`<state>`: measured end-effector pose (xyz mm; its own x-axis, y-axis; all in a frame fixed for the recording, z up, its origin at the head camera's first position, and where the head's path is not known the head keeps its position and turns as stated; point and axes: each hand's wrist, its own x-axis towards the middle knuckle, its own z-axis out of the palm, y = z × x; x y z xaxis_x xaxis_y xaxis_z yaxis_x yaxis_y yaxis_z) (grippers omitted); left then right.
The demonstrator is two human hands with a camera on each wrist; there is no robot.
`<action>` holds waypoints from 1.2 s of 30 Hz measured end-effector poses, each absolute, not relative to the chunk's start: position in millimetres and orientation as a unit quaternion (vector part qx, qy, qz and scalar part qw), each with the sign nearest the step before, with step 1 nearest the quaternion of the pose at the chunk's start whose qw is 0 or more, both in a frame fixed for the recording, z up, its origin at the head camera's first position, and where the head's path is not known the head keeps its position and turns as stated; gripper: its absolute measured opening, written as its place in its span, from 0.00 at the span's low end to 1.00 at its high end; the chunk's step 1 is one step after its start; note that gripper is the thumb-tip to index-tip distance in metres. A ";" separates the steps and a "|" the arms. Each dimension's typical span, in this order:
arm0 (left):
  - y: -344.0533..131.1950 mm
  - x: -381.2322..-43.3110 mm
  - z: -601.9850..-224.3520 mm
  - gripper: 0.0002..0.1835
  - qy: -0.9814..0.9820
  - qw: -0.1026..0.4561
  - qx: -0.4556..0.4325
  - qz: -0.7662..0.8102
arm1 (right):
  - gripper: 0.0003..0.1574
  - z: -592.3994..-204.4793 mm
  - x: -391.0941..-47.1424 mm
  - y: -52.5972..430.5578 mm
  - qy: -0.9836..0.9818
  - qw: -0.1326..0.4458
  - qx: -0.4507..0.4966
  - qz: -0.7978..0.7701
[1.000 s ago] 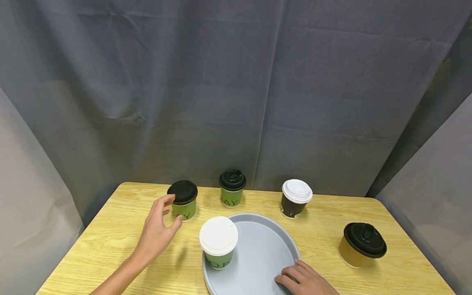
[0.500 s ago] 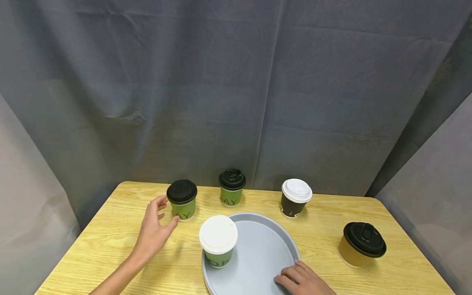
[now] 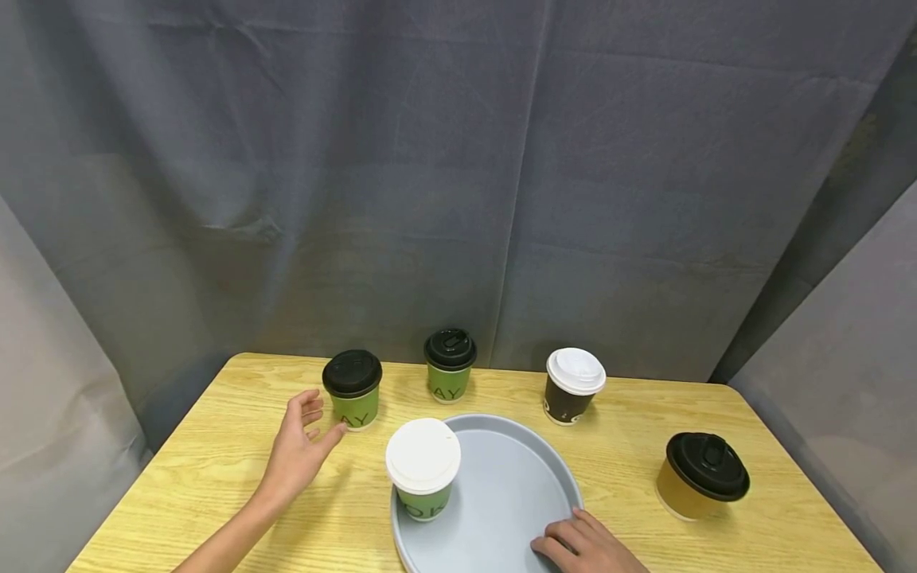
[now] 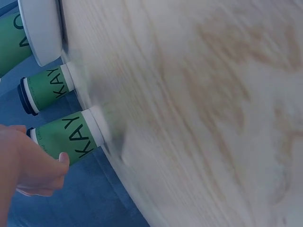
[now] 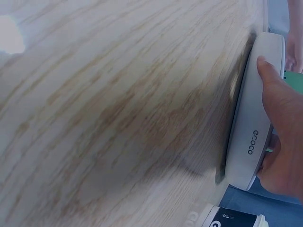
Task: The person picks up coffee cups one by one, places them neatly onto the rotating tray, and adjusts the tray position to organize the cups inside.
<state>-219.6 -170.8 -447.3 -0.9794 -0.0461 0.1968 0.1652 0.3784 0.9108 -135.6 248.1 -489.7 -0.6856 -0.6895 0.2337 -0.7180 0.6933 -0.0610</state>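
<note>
The left grip (image 3: pixel 295 452), fingers parted, is beside a green cup (image 4: pixel 71 135) reading "KAY". The right grip (image 3: pixel 583 545) pinches the "ecoco" tray (image 5: pixel 253 106).

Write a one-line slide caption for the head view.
Left hand beside a green cup, right hand gripping a tray that bears one white-lidded cup.

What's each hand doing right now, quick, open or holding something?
Left hand: open, holding nothing, beside the leftmost black-lidded green paper cup.
Right hand: holding the round gray tray by its rim.
</note>
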 end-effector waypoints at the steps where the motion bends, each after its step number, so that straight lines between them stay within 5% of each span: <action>1: -170.5 -220.2 -448.1 0.38 -0.823 0.090 -0.034 -0.559 | 0.34 -489.5 -135.6 248.0 -0.916 0.093 0.384 0.074; 36: -167.4 -234.1 -475.7 0.42 -0.825 0.018 0.029 -0.565 | 0.35 -487.3 -134.7 247.7 -0.919 0.079 0.379 0.076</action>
